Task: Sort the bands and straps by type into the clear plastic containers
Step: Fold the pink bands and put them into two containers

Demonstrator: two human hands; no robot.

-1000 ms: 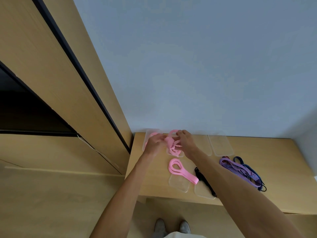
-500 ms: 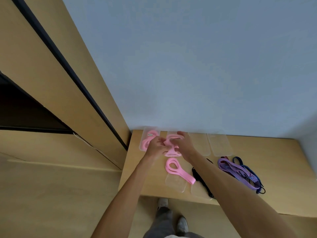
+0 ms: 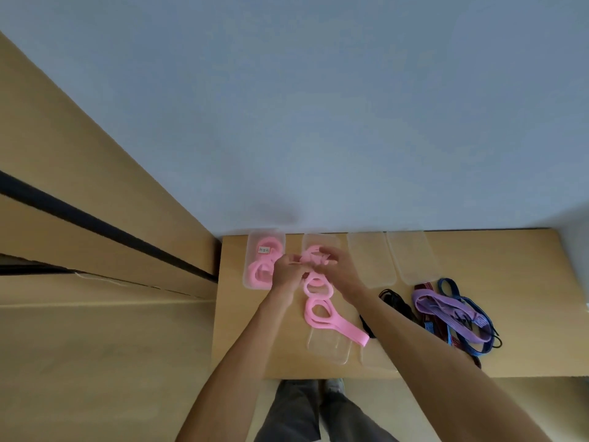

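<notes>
Where the wooden table (image 3: 242,339) meets the tall wooden cabinet (image 3: 95,193) at the left, a clear container (image 3: 249,280) is seen against the wall, filled with coiled pink bands (image 3: 266,261) and marked with a small white label. Just to its right, a pink band (image 3: 314,255) is held between both hands above a second clear container (image 3: 320,239): it is pinched by the curled fingers of the left hand (image 3: 287,274) at one end and gripped by the right hand (image 3: 338,266) at the other. Loops of that band are draped down to the table below the hands, and a further pink band (image 3: 325,319) is laid nearer the table's front edge, across a clear lid (image 3: 330,349). Two more clear containers (image 3: 366,263) (image 3: 414,260) are set side by side against the wall to the right. Near them, black straps (image 3: 395,303) and a tangle of purple, blue and dark red straps (image 3: 452,314) are spread on the table. A pale blue wall (image 3: 318,106) is seen behind, and trouser legs and shoes on the wooden floor below.
</notes>
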